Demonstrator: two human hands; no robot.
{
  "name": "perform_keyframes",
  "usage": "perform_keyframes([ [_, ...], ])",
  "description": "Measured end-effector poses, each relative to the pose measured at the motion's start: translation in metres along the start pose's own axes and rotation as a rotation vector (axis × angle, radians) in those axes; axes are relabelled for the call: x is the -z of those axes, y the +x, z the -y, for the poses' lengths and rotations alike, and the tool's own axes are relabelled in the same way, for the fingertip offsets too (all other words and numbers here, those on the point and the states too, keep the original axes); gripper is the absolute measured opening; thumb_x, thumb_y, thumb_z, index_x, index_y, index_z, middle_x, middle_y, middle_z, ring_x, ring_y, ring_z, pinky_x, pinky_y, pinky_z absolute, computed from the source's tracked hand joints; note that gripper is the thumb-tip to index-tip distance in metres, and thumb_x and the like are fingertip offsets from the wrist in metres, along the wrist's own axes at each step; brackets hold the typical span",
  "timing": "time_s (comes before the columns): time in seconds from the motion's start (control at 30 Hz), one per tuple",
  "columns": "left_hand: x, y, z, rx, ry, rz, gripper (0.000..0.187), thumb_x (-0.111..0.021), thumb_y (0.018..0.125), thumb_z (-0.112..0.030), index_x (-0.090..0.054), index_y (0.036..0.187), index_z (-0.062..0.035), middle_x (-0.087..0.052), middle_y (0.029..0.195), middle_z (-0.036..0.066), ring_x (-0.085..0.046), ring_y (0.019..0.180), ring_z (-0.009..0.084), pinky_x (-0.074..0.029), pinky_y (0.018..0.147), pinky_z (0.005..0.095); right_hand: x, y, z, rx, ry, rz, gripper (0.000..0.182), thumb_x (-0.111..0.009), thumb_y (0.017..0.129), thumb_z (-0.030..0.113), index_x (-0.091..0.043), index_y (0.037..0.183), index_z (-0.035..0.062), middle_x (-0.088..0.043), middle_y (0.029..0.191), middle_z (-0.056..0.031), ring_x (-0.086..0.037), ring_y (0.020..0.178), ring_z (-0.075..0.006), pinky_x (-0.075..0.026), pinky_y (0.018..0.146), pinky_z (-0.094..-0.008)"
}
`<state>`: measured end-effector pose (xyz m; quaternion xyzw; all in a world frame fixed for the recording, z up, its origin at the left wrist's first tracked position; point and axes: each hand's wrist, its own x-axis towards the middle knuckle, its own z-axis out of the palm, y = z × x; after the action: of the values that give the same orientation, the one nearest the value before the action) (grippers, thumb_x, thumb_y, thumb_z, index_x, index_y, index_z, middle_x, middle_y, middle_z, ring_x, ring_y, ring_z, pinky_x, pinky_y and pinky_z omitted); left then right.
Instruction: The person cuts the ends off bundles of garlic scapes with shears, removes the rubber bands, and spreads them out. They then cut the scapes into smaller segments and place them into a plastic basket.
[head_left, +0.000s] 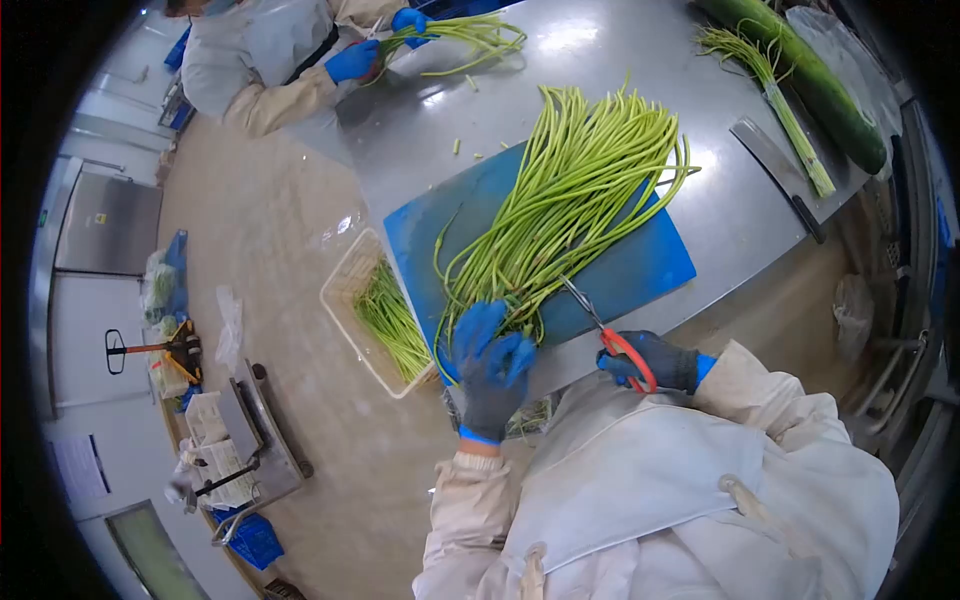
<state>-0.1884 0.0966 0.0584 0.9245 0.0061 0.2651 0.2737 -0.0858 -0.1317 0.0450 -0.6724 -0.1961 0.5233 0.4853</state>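
Observation:
A big heap of long green beans (580, 190) lies across a blue cutting board (640, 255) in front of me. My left hand (490, 375), in a grey and blue glove, is at the near ends of the beans, its fingers bent and apart; whether they touch the beans I cannot make out. My right hand (655, 362), gloved the same way, grips the red handles of a pair of scissors (628, 358). The metal blades point toward the beans, with the tips beside the heap's near edge.
The board lies on a steel table (420, 130). A cream crate (345, 285) of cut green stalks stands lower left. At right are a large knife (775, 170), a banded bean bundle (795, 130) and a long green gourd (820, 85). Across the table, blue-gloved hands (352, 62) hold beans.

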Motion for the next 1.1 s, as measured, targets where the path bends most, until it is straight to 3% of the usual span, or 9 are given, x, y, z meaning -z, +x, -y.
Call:
perform_keyframes([
  [0.07,0.024,-0.017,0.006,0.133,0.056,-0.044,0.017,-0.068,0.067,-0.008,-0.059,0.082,-0.0065,-0.056,0.114,0.012,-0.046,0.112,0.0368,-0.036,0.093,0.0491,0.005,0.001,0.000,-0.044,-0.011,0.072,0.032,-0.056,0.087,0.033,-0.057,0.092,0.0012,-0.059,0.072,-0.0065,-0.058,0.063,-0.0118,-0.047,0.057,-0.0291],
  [0.33,0.004,-0.025,0.018,0.140,0.229,0.134,0.013,-0.067,0.071,-0.017,-0.064,0.080,-0.0083,-0.059,0.101,0.011,-0.047,0.107,0.0359,-0.033,0.095,0.0486,-0.015,0.022,0.006,-0.180,0.284,0.350,0.039,-0.060,0.083,0.040,-0.063,0.093,0.0021,-0.061,0.072,-0.0069,-0.059,0.064,-0.0121,-0.049,0.057,-0.0281],
  [0.67,0.008,-0.020,0.014,0.054,0.120,0.061,0.012,-0.066,0.070,-0.013,-0.060,0.080,-0.0090,-0.059,0.085,0.008,-0.052,0.099,0.0310,-0.033,0.095,0.0511,-0.025,0.027,-0.005,-0.287,0.248,0.293,0.034,-0.063,0.082,0.031,-0.060,0.097,0.0001,-0.060,0.072,-0.0057,-0.057,0.062,-0.0104,-0.048,0.055,-0.0259],
  [0.73,0.007,-0.019,0.012,0.041,0.107,0.050,0.011,-0.065,0.070,-0.012,-0.060,0.080,-0.0091,-0.059,0.085,0.008,-0.053,0.099,0.0309,-0.033,0.095,0.0508,-0.028,0.030,-0.006,-0.102,0.235,0.254,0.033,-0.061,0.083,0.032,-0.061,0.094,0.0012,-0.059,0.070,-0.0040,-0.056,0.062,-0.0100,-0.047,0.054,-0.0251],
  [0.87,0.010,-0.019,0.012,0.014,0.090,0.040,0.011,-0.065,0.070,-0.012,-0.060,0.080,-0.0096,-0.059,0.084,0.008,-0.053,0.099,0.0308,-0.033,0.095,0.0510,-0.025,0.034,-0.002,-0.083,0.076,0.246,0.035,-0.060,0.083,0.038,-0.063,0.083,0.0032,-0.060,0.067,-0.0052,-0.055,0.057,-0.0120,-0.046,0.055,-0.0297],
  [0.93,0.015,-0.020,0.010,0.017,0.067,0.040,0.013,-0.066,0.069,-0.009,-0.061,0.082,-0.0078,-0.060,0.087,0.009,-0.053,0.099,0.0315,-0.035,0.094,0.0486,-0.024,0.033,-0.014,0.556,-0.342,0.157,0.033,-0.058,0.084,0.035,-0.063,0.083,0.0028,-0.059,0.065,-0.0046,-0.054,0.056,-0.0117,-0.045,0.053,-0.0301],
  [0.97,0.024,-0.019,0.005,0.022,0.074,0.035,0.013,-0.066,0.069,-0.009,-0.061,0.082,-0.0078,-0.060,0.087,0.009,-0.053,0.099,0.0315,-0.035,0.094,0.0486,-0.023,0.030,-0.009,0.560,-0.343,0.166,0.033,-0.058,0.084,0.035,-0.063,0.083,0.0028,-0.059,0.065,-0.0046,-0.054,0.056,-0.0117,-0.045,0.053,-0.0301],
  [1.03,0.048,-0.020,-0.010,0.041,-0.007,0.004,0.012,-0.065,0.071,-0.008,-0.060,0.081,-0.0060,-0.058,0.088,0.009,-0.054,0.099,0.0300,-0.040,0.091,0.0474,-0.019,0.019,0.007,-0.003,-0.020,0.269,0.030,-0.058,0.086,0.033,-0.062,0.089,0.0030,-0.059,0.068,-0.0054,-0.056,0.057,-0.0119,-0.045,0.053,-0.0292],
  [1.1,0.068,-0.047,-0.005,0.195,-0.113,-0.031,0.013,-0.066,0.072,-0.009,-0.060,0.082,-0.0050,-0.059,0.090,0.010,-0.055,0.098,0.0301,-0.040,0.090,0.0451,-0.018,0.021,0.007,-0.142,0.194,0.291,0.032,-0.058,0.086,0.034,-0.061,0.092,0.0023,-0.059,0.069,-0.0058,-0.056,0.058,-0.0116,-0.046,0.053,-0.0277],
])
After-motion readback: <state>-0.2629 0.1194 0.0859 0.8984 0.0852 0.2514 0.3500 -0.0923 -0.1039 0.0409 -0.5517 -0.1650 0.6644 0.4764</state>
